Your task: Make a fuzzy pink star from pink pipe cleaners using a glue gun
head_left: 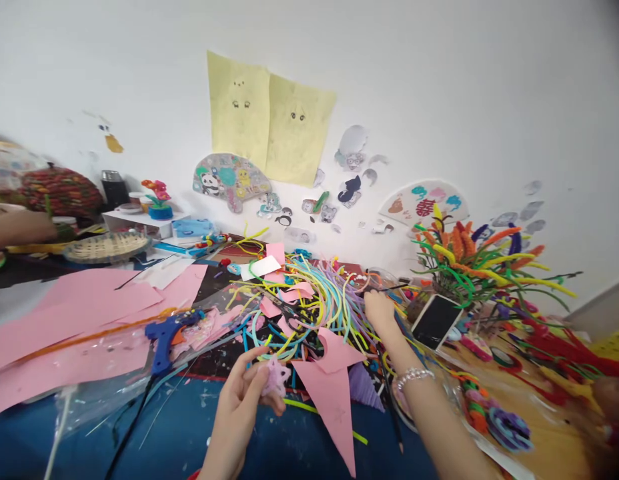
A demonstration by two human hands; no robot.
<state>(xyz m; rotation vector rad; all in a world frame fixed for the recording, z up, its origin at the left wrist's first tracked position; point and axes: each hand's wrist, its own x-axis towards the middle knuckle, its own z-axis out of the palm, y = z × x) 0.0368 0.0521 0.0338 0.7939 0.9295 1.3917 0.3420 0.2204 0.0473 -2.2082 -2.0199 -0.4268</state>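
My left hand (242, 393) pinches a fuzzy lilac star (275, 377) that looks made of pipe cleaner, just above the front of the blue tabletop. Further back, my right hand (380, 312), with a beaded bracelet (414, 378) on its wrist, reaches to the right side of a heap of pipe cleaners (324, 287). Its fingers point away and are mostly hidden, so any hold there does not show. Between the hands lies a cut piece of pink paper (334, 393). Beside it are a purple ridged piece (365, 388) and a pencil (392, 407).
A blue glue gun (164, 340) with its cord lies at left on plastic and pink sheets (79, 307). At right are a phone (436, 322) and a bunch of pipe-cleaner flowers (469, 260). Another person's arm (22, 228) enters at far left, near a woven tray (107, 247).
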